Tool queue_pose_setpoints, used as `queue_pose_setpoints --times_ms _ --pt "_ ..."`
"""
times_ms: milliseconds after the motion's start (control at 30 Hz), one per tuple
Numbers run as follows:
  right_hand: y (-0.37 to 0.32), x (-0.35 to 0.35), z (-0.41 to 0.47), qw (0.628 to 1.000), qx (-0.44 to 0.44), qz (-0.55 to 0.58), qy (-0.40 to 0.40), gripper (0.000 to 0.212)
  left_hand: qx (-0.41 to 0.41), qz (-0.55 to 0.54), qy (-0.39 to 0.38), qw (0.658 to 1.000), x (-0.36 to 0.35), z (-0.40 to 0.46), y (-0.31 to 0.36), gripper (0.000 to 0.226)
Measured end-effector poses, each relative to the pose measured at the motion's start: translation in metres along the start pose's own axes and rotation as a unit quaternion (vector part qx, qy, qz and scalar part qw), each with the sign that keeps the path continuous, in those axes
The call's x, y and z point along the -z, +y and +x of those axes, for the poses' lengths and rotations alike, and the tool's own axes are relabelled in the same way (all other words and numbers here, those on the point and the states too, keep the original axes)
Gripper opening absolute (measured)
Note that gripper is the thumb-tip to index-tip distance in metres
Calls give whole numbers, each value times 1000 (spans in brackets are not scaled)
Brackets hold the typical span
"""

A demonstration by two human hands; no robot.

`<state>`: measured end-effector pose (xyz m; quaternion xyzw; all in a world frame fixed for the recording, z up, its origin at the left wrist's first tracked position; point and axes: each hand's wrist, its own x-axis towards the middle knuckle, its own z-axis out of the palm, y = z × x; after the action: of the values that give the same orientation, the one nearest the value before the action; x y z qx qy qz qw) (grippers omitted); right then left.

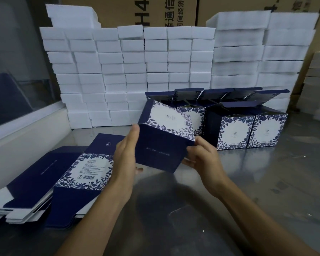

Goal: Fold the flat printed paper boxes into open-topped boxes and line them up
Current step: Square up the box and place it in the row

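Cardboard carton (129, 12) behind the foam: "H4", plus "通信" and "间经济" in black print. Flat printed box (90, 169) carries a barcode; its small text is unreadable.

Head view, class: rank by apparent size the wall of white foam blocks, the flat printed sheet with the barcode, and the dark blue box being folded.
1. Wall of white foam blocks, largest by far.
2. Flat printed sheet with the barcode.
3. Dark blue box being folded; close to the sheet, and nearness makes that unsure.
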<state>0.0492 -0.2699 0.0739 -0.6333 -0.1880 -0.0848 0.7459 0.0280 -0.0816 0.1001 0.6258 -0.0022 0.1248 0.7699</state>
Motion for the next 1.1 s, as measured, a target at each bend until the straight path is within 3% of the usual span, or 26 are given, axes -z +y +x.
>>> queue_pose_setpoints --times_ms 100,233,367,467,567,700,800,1000,1100 --pt "0 -8 -1 998 -53 17 -6 30 -41 10 2 999 -2 -5 1 60" --pt "-1 -14 -3 998 -60 -26 -13 42 -77 53 51 994 -3 -6 0 86" --pt "-8 -17 -9 998 -42 -40 -29 58 -90 70 86 990 -2 -4 -3 73" --pt "-12 -18 -10 995 -33 -94 -25 75 -107 64 116 985 -2 -1 -9 43" --pt "-15 -20 -10 993 -52 -101 -29 64 -121 68 114 984 -3 0 -10 48" --pt "-10 -22 -13 983 -53 -167 -53 79 -103 73 133 983 -1 1 -9 54" --pt "-9 -21 -12 981 -27 -190 -18 58 -122 41 144 981 3 2 -8 50" --pt "-3 -16 -3 994 -80 -4 70 55 -135 5 105 985 5 0 -4 54" --pt "-3 -11 0 990 -99 32 98 57 -141 -3 77 987 8 1 -5 56"
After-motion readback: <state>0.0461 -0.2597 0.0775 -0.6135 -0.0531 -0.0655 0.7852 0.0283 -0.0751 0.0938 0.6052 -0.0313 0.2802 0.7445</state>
